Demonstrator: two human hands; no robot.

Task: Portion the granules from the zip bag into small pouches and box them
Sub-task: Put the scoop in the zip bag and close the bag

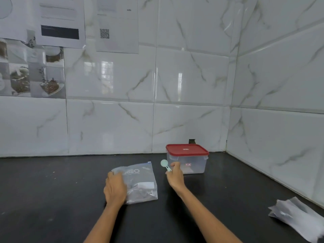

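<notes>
Two bare arms are reaching out over a dark counter [52,199]. At the near right edge, a stack of small clear pouches [296,218] is lying flat, well apart from both hands.

The left hand [114,188] is resting on the left side of the zip bag [140,183]. Its fingers are bending over the bag's near left edge, so it is holding the bag down. The bag is lying on the counter, just left of the middle. It is clear plastic with dark granules showing inside. Big white letters are printed near its top, but they are facing the other way and are too blurry to read. A white label is sitting on its right side, and its words are too small to read.

The right hand [175,176] is held up just right of the bag. Its fingers are pinching the handle of a small pale green scoop [165,164]. The round end of the scoop is pointing up and to the left.

Just behind that hand, a clear box [194,163] is standing with a red lid [186,149] closed on it. Small red and white stickers are on the lid and the front, too small to read.

Far back, papers [59,23] are hanging on the white tile wall [192,76], one with a square code [104,33].
</notes>
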